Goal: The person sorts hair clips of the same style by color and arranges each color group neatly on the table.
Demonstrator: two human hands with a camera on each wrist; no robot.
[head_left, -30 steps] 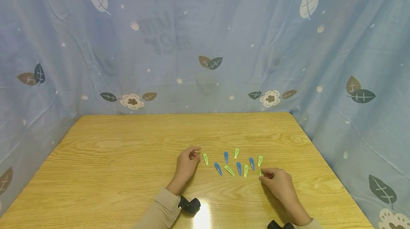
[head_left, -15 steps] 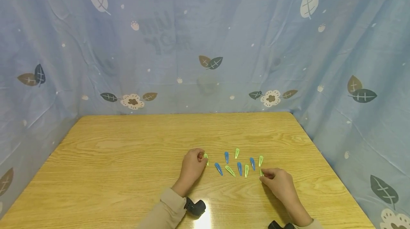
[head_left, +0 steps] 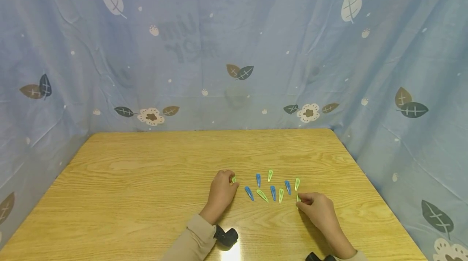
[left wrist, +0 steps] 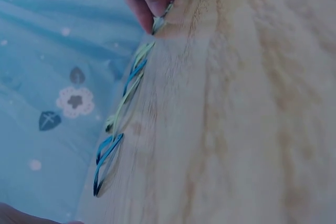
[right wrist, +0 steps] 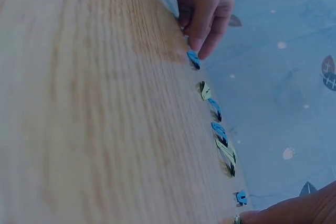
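In the head view, my left hand [head_left: 222, 190] pinches a green snap hair clip [head_left: 234, 179] between thumb and fingers at the left end of the group. My right hand [head_left: 319, 208] holds another green hair clip [head_left: 298, 200] by its side at the right end, its lower part partly hidden. Between the hands lie blue hair clips, one [head_left: 249, 193] nearest my left hand, and green ones, one [head_left: 281, 195] nearest my right. In the right wrist view, the right thumb [right wrist: 294, 211] covers most of its clip [right wrist: 237, 219]. Only a sliver of my left hand [left wrist: 26, 217] shows in the left wrist view.
The wooden table [head_left: 146, 196] stretches out to both sides and behind the clips. A blue patterned curtain [head_left: 204, 50] hangs along its back and sides. A black wrist camera [head_left: 226, 237] sits on the left sleeve.
My left hand has moved right and come down onto the leftmost green hair clip, which it now pinches. My right hand stays at its green hair clip.
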